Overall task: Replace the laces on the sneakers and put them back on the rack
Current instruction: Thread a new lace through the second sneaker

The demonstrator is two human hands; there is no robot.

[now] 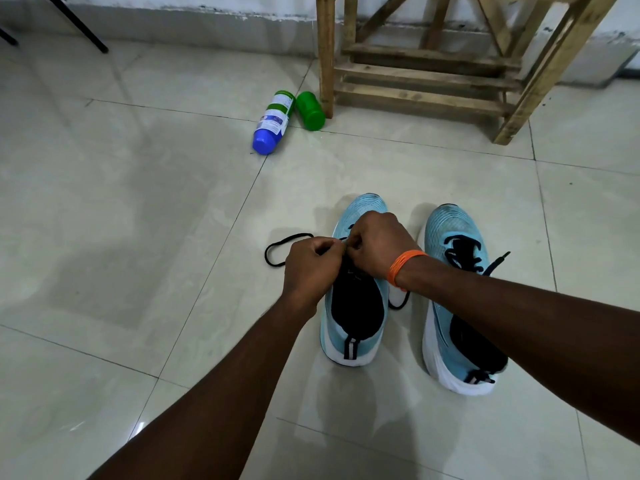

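Black flat lace (289, 239) is mid-threading on the light-blue mesh sneaker (356, 317), on the floor tiles. L hand (311, 268) and R hand (377, 244) both pinch it, prob. at an eyelet. Next: pull it through w/ even ends. The wooden slatted rack (415, 77) stands beyond.

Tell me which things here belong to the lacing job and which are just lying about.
Job: sneaker being laced, black lace pinched by left hand and right hand, second sneaker, wooden rack.
Lying about: blue-capped can and green container, both on their sides.
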